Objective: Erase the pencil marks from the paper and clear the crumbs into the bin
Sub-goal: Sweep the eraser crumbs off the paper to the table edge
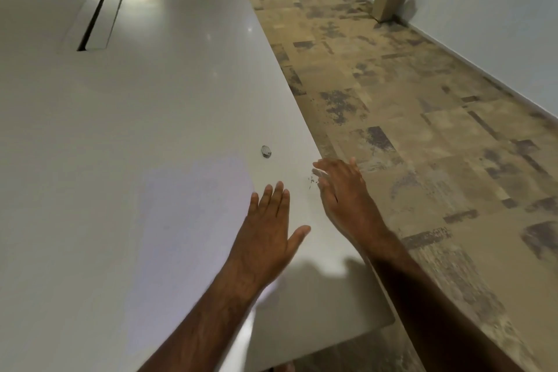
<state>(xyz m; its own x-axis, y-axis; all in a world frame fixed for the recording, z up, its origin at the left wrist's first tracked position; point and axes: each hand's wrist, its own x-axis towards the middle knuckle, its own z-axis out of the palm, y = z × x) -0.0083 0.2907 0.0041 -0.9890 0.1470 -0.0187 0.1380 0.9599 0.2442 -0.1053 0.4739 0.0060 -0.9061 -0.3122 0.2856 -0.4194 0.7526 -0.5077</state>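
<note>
Grey desk [120,130] fills the head view, with a pale paper [193,220] near its right edge. The left hand [268,226] lies flat on the paper, fingers straight, gripping nothing. The right hand [341,190], open and cupped at the edge, holds nothing beside dark crumbs [311,181]. An eraser [266,151] sits just beyond. No bin shows; a hasty sweep likely scatters crumbs onto the floor [422,130].

Bright even daylight, soft glare patches on the far table [169,75], hand shadows near its corner, wide-angle edge bending
</note>
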